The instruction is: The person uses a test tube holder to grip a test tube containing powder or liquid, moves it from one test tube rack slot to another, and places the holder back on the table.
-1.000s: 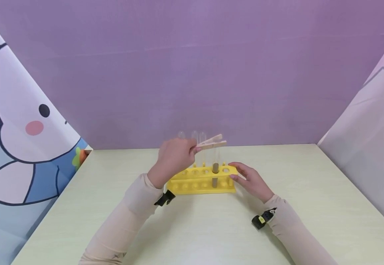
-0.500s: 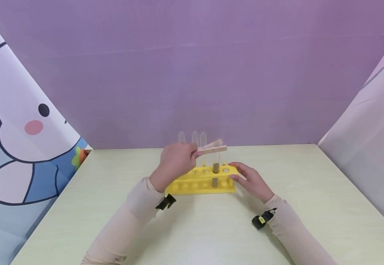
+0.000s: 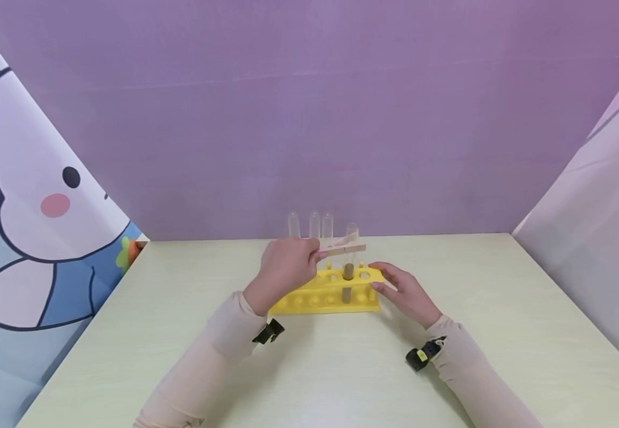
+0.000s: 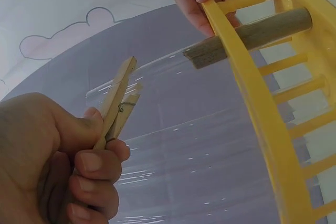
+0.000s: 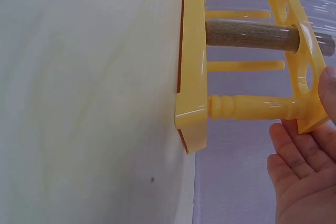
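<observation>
In the head view my left hand [image 3: 290, 266] grips a wooden test tube clamp [image 3: 341, 249] above a yellow test tube rack [image 3: 325, 300]. Thumb and curled fingers hold its handle in the left wrist view, and the two wooden arms [image 4: 119, 98] stand spread apart at the tip. They are at the upper part of a clear test tube [image 3: 352, 229] filled low down with brown powder [image 5: 252, 35]; whether they touch the glass I cannot tell. My right hand [image 3: 407, 292] holds the rack's right end, thumb in front and fingers behind.
Several clear tubes, such as one upside-down test tube [image 3: 315, 223], rise behind the left hand at the rack's back. The rack stands on a pale table [image 3: 341, 368], close to a purple backdrop [image 3: 309, 119]. Printed cloth [image 3: 26, 178] hangs at the left.
My left hand has lowered with the clamp, whose tip has come down along the powder-filled tube so that the tube's top now shows above it. The right hand and the rack have stayed still.
</observation>
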### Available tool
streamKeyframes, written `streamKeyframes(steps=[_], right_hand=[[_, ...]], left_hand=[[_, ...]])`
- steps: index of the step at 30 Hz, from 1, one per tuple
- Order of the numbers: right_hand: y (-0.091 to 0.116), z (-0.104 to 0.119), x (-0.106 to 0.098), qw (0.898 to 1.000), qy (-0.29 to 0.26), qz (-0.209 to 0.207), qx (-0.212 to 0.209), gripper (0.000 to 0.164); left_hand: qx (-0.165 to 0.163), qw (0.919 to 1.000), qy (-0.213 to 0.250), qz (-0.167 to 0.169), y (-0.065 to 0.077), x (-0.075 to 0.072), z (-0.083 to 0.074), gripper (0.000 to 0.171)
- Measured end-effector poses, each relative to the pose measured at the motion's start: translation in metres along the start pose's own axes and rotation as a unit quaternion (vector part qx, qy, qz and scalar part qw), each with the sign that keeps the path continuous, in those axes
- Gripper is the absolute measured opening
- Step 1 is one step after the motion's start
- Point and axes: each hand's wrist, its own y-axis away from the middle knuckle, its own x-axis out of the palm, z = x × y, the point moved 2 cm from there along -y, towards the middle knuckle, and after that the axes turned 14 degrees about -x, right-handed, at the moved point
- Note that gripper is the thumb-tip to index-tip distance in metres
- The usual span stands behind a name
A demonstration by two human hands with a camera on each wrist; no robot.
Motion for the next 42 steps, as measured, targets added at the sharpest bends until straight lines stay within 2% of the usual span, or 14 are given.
streamKeyframes(steps=[4,11,21,32,39,42], right_hand=[[-0.002,0.006,0.000,1.000,0.004,-0.002,0.002,0.042],[-0.006,0.037,-0.006,1.000,0.007,0.004,0.002,0.039],[-0.006,0.040,-0.006,1.000,-0.006,0.003,0.006,0.039],[-0.006,0.038,-0.006,1.000,-0.002,0.007,0.010,0.040],[-0.003,0.007,0.000,1.000,0.002,0.000,0.008,0.042],[-0.002,0.000,0.000,1.000,-0.001,0.000,0.005,0.043]], left_hand=[[-0.004,1.0000,0.001,0.008,0.001,0.004,0.001,0.027],[-0.005,0.9999,0.001,0.012,0.003,0.010,0.002,0.026],[-0.002,0.9999,0.000,0.012,0.007,0.018,0.002,0.028],[-0.009,0.9996,-0.009,0.024,0.010,0.027,0.003,0.024],[-0.009,0.9997,-0.009,0.023,0.013,0.029,0.003,0.025],[-0.006,0.9998,-0.004,0.019,0.014,0.028,0.002,0.026]])
